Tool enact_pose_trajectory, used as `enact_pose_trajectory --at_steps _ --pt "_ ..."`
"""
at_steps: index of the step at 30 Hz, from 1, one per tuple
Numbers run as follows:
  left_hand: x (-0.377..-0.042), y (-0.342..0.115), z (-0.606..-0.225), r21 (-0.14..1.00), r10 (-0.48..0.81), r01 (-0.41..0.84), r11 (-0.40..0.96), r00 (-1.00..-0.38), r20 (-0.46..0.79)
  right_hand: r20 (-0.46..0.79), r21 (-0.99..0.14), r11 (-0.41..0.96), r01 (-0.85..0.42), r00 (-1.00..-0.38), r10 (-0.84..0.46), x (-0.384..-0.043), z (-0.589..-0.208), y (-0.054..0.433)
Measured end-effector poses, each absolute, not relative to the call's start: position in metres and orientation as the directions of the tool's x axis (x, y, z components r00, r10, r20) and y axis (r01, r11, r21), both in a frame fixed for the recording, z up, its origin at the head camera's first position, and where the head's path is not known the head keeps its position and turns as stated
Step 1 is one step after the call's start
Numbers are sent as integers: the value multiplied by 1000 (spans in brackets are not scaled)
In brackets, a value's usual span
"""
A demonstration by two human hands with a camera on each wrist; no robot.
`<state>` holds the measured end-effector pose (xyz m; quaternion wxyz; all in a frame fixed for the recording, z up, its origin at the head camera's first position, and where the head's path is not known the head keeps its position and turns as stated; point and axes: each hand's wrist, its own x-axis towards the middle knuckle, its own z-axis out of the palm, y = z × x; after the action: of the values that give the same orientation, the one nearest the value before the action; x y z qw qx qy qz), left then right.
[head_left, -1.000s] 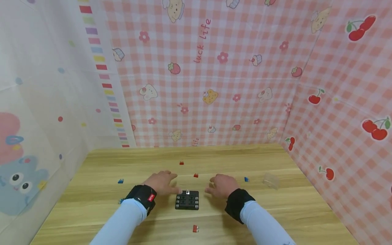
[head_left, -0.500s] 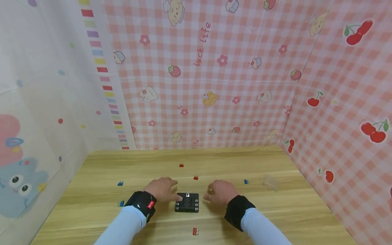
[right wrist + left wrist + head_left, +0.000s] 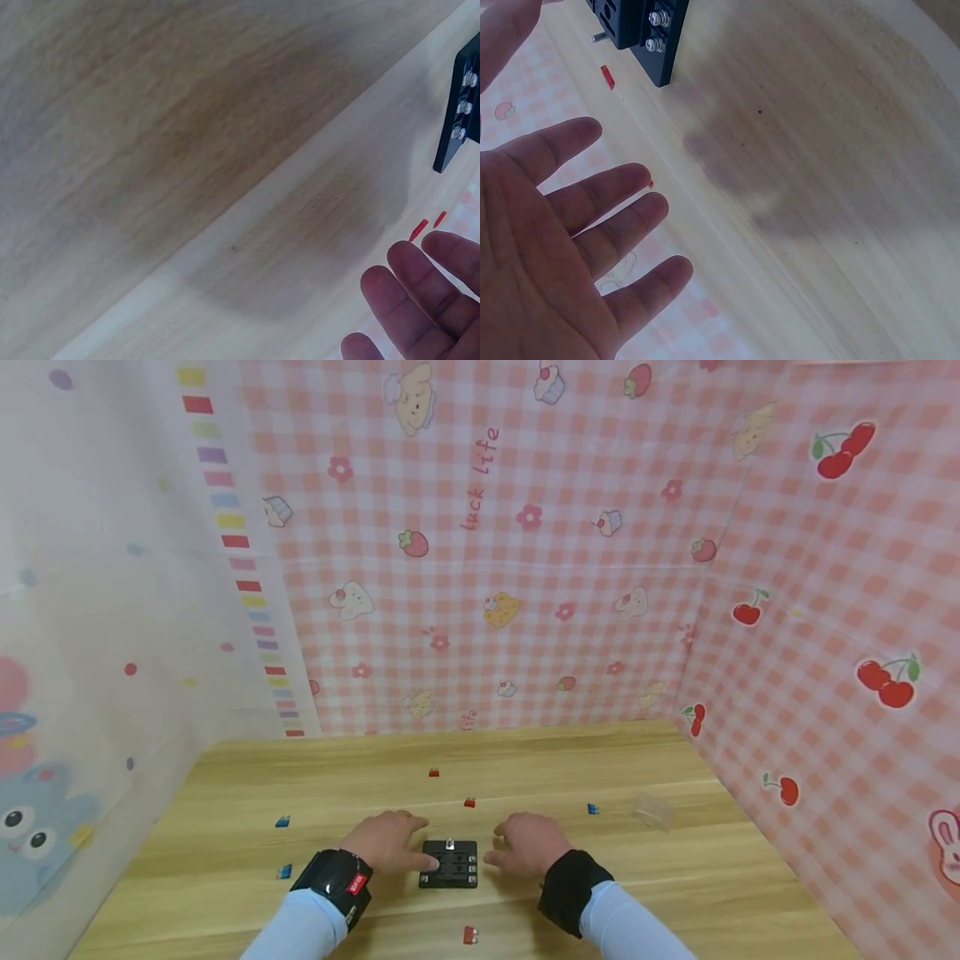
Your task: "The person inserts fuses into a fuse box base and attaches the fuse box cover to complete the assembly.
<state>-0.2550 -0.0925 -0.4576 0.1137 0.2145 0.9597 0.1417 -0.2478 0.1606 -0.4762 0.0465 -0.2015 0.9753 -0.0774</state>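
The left hand (image 3: 384, 843), fingers extended, has its thumb (image 3: 418, 862) over the left side of the black terminal block (image 3: 452, 866); contact cannot be confirmed. The right hand (image 3: 531, 845), fingers relaxed, is apart, just beside it. The block, flat between them, is probably light and rigid; grasp opposite side edges. Wood-grain table (image 3: 187, 852) beneath; checked cloth (image 3: 510, 560) behind.

Table (image 3: 712, 877): wood-grained, pale
Centre: black block (image 3: 453, 870)
Scattered: three red pieces (image 3: 469, 936), three blue pieces (image 3: 284, 872)
Right: clear piece (image 3: 652, 812)

Pale blue sleeves (image 3: 303, 928) meet black wristbands (image 3: 327, 878), the left red-tagged.
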Motion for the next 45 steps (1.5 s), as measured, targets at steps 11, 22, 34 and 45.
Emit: enact_pose_trajectory --at_steps 11,22,34,45 --pt "-247 -93 -460 335 456 387 859 -877 -155 -74 -189 887 -421 -895 -440 -242 -477 154" --pt "-249 -89 -459 332 459 383 862 -867 -192 -123 -265 871 -413 -882 -456 -231 -465 144" --pt "-247 -87 -461 329 477 406 853 -862 -171 -102 -194 824 -533 -824 -557 -218 -469 128" --pt "-245 -86 -460 312 490 425 850 -855 -168 -142 -247 778 -578 -773 -619 -210 -470 121"
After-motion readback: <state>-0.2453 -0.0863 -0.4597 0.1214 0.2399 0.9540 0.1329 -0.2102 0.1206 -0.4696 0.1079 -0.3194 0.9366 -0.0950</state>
